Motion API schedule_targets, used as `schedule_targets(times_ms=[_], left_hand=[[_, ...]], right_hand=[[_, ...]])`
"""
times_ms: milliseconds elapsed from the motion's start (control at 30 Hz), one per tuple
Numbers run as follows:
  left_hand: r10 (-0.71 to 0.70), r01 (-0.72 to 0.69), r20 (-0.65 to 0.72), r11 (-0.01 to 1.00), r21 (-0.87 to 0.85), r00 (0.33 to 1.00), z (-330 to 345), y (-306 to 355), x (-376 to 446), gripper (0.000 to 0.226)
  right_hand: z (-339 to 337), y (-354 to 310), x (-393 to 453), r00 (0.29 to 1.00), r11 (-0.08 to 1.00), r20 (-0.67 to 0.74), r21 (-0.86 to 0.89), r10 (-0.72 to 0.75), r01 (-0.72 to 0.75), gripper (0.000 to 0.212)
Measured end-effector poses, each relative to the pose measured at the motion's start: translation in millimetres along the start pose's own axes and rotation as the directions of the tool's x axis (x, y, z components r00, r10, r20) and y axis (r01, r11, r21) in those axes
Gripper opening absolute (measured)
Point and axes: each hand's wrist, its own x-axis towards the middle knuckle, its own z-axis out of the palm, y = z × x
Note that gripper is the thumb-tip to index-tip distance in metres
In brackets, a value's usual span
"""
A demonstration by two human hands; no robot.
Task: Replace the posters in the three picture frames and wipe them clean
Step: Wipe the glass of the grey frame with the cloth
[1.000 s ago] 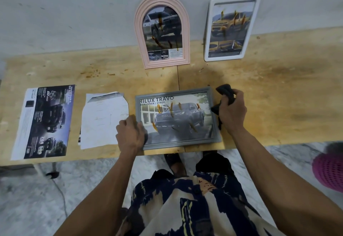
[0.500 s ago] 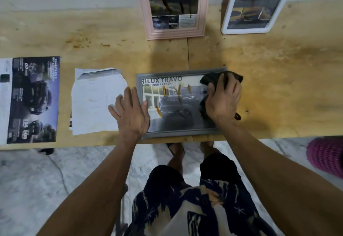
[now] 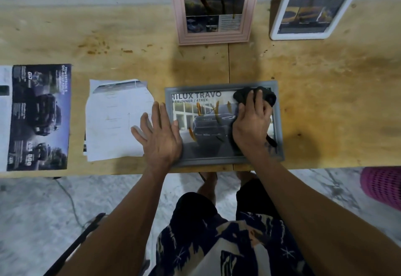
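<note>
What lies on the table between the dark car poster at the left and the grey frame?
In the head view, a white sheet stack lies between the dark car poster and the grey frame, with the left hand partly over its right edge.

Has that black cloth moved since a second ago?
Yes. The black cloth came off the grey frame's right edge onto its glass, under the right hand.
</note>
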Motion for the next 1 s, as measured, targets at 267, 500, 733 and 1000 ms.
schedule_targets(times_ms=[267,500,733,1000], left_hand=[[-0.006,0.007,0.010,1.000,-0.026,1.000,-2,2,-1,0.057],[-0.013,0.014,0.031,1.000,-0.018,0.999,0,-1,1,0.058],[-0.011,0.012,0.025,0.999,-0.036,1.000,2,-2,1,0.056],[0.000,0.001,0.012,0.998,-0.068,1.000,-2,-6,-2,0.054]], right_hand=[[20,-35,-15,1.000,0.999,0.018,0.047,-0.026,0.025,0.044],[25,-63,-27,0.988,0.995,0.136,0.080,-0.072,0.062,0.051],[34,-85,-36,0.960,0.981,0.210,0.087,-0.188,0.173,0.057],[37,-84,-41,0.861,0.912,0.304,0.183,-0.407,0.367,0.050]])
